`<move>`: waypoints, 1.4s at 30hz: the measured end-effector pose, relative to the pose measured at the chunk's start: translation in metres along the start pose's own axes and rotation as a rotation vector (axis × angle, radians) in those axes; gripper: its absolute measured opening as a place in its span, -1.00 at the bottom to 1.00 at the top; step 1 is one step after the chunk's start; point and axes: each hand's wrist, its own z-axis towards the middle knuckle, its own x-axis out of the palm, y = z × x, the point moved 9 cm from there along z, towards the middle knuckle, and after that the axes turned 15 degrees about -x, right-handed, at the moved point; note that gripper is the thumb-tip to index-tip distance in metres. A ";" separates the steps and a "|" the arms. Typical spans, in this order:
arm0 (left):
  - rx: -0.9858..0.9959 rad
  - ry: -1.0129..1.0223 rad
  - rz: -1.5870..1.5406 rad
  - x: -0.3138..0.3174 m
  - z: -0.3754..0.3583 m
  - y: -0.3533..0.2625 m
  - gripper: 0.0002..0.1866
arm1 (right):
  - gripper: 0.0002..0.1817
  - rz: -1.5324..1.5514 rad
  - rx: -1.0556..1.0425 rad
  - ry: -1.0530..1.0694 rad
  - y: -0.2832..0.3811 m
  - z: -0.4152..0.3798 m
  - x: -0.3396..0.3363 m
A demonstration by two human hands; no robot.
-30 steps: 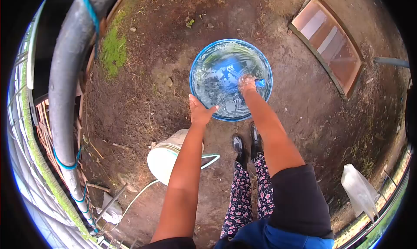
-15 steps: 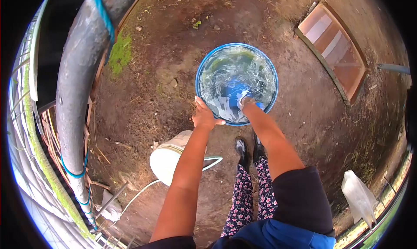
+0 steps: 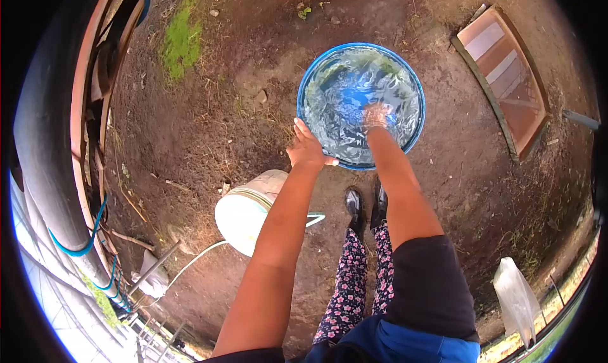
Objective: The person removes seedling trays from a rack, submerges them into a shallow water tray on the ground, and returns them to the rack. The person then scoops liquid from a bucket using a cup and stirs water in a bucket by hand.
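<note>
A round blue drum full of rippling water stands in front of my boots. My left hand lies against the near-left of its rim, fingers and thumb spread along the edge. Into the water reaches my right hand, covered to about the wrist. Ripples blur its fingers, and I cannot tell whether it holds anything. Bright blue patches show in the water around that hand.
A bucket with a white top stands left of my legs, a pale hose near it. Wood-framed panel lies at the right. A clear plastic bag is at lower right. Grey pipe runs along the left.
My right hand has shifted within the water and the ripples have changed. My left hand stays at the rim. The whole view has shifted, with the drum now higher and farther right.
</note>
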 end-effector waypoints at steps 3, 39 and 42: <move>0.000 -0.002 -0.026 0.000 0.002 0.002 0.47 | -0.72 -0.279 0.146 0.005 -0.019 -0.003 0.001; 0.015 0.010 -0.144 -0.003 -0.007 0.001 0.44 | -0.48 0.219 0.122 0.325 -0.015 -0.005 0.049; 0.053 -0.059 -0.143 -0.003 -0.006 -0.001 0.44 | -0.44 0.204 -0.172 0.292 0.014 -0.060 0.011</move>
